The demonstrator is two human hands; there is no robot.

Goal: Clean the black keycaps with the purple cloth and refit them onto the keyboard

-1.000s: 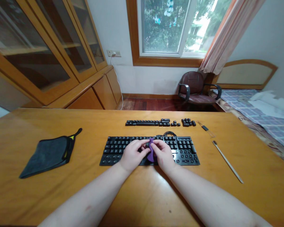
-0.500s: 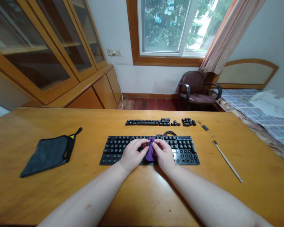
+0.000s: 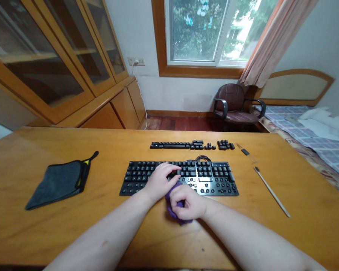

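A black keyboard (image 3: 135, 174) lies in front of me; its lower rows show bare switches where keycaps are off. My left hand (image 3: 161, 180) rests over its middle, thumb and index finger closed around a small black keycap (image 3: 178, 172); whether that keycap is loose or seated, I cannot tell. Just below, at the keyboard's front edge, my right hand (image 3: 188, 202) is closed in a fist on a crumpled purple cloth (image 3: 172, 210). Part of the cloth is hidden under the fingers.
Behind the keyboard, removed keycaps (image 3: 175, 145) stand in rows near its coiled cable (image 3: 203, 158). To the right lie a wire keycap puller (image 3: 245, 152) and a long thin brush (image 3: 274, 194). A folded grey cloth (image 3: 56, 182) is on the left of the wooden desk (image 3: 101, 233).
My right hand has drawn the purple cloth away from the left fingertips, down toward the keyboard's front edge, and bunched it in a fist. My left hand has barely moved.
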